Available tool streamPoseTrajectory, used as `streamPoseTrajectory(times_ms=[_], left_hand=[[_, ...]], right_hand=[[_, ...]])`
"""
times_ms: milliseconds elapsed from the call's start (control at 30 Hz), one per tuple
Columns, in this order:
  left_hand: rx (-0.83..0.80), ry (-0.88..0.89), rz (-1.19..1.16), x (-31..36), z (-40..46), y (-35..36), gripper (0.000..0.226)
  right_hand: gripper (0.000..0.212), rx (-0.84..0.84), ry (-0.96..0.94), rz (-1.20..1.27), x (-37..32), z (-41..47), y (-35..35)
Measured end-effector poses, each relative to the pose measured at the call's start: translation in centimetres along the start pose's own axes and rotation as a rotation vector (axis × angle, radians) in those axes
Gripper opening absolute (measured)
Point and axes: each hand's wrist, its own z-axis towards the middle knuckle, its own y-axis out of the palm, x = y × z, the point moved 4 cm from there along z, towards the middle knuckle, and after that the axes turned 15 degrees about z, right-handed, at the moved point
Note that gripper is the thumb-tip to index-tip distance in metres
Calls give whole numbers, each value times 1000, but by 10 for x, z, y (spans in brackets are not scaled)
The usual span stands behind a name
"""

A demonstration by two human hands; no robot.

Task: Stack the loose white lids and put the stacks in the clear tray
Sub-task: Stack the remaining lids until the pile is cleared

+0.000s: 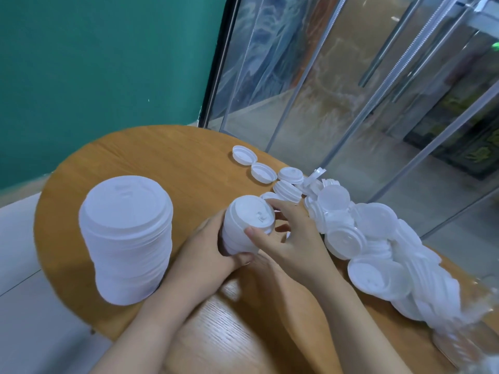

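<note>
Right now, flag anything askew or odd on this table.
The tall lid stack at the left bulges unevenly instead of rising straight. Among the loose lids at the right, one lid stands on edge.

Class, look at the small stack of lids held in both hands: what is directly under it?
The left hand wraps the small stack from below; the right hand touches its top. The wooden table beneath is hidden.
</note>
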Motion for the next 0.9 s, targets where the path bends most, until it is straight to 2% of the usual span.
streamPoseTrajectory(times_ms=[67,167,200,267,367,467,567,700,833,900], left_hand=[[1,3,5,0,1,0,77],[7,7,22,-1,1,1,78],[9,10,25,-1,1,1,79],[11,18,38,-2,2,1,78],[9,22,54,-4,3,2,81],[2,14,62,-6,3,3,83],[-3,15,68,-6,4,4,85],[1,13,72,-7,5,5,84],[5,9,75,-6,4,5,85],[4,9,72,-5,3,5,86]], right_hand=[[49,-18,7,-13,1,-2,0],[67,-60,64,29,1,-1,-5],[67,-38,80,61,1,1,-10],[50,53,99,79,4,10,-24],[29,145,139,-68,16,22,-47],[28,25,256,-307,30,21,-59],[42,-110,345,-522,45,12,-63],[50,-143,386,-558,55,4,-63],[37,-137,345,-552,63,-1,-61],[17,-112,316,-540,66,-5,-60]])
